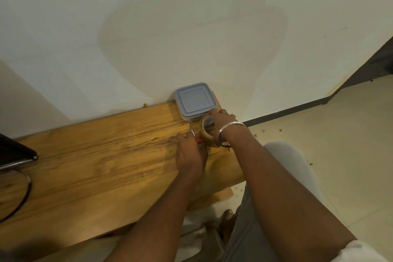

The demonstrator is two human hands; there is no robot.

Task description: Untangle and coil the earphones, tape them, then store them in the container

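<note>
Left hand [191, 153], near the right end of the table [106, 166]: fingers closed round the red handle of the scissors [196, 137], blades toward the far edge, probably readied to cut a strip. Right hand [221, 119], just beyond: fingers curled over the brown tape roll [209, 141] standing on edge, likely steadying it. Container [194, 101], far right corner, lid on, just behind the roll; earphones not discernible in either grip.

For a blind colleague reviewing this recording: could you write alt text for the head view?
At a wooden table, a person's right hand grips a brown tape roll while the left hand holds red-handled scissors beside it. A lidded grey container sits just behind the roll, against the wall.
</note>
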